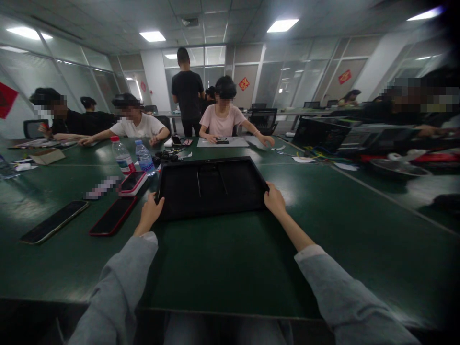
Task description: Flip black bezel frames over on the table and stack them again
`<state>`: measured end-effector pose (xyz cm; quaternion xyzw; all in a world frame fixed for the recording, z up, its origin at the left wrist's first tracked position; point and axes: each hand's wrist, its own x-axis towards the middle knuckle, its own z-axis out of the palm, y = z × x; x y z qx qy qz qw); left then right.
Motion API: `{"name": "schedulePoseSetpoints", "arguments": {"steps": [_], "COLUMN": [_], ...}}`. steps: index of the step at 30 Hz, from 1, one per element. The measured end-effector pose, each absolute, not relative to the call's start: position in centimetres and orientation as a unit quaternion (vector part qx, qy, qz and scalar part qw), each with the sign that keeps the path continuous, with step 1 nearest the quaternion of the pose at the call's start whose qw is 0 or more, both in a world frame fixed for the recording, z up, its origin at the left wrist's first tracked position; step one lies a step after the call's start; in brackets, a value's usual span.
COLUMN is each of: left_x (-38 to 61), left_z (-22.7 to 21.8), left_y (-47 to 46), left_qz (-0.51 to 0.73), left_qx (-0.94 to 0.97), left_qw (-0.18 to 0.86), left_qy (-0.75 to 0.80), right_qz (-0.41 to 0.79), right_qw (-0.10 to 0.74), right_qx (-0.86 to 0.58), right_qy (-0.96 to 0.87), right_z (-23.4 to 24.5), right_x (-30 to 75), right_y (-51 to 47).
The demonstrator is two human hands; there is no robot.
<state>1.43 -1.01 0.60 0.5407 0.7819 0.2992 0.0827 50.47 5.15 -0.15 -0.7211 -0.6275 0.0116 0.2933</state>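
Note:
A flat black tray [212, 187] lies on the dark green table [223, 258] straight ahead of me. My left hand [150, 213] grips its near left corner, thumb on top. My right hand [275, 199] holds its near right edge, fingers curled round the rim. Two thin rods or slots show inside the tray. Both my arms are in grey sleeves.
Left of the tray lie three phones [113, 216], one in a red case, and two water bottles [122, 156]. Several people sit across the table at work; one stands at the back. Black equipment and cables [323, 134] crowd the right side.

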Motion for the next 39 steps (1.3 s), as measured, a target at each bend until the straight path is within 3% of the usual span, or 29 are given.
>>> {"name": "schedulePoseSetpoints", "arguments": {"steps": [39], "left_x": [1.55], "left_z": [0.81], "left_y": [-1.11], "left_qz": [0.291], "left_qx": [0.548], "left_qw": [0.085], "left_qy": [0.779], "right_qz": [0.023], "right_qw": [0.289], "right_qx": [-0.728], "right_qy": [-0.621], "right_z": [0.22], "right_x": [50.30], "right_y": [4.95]}}
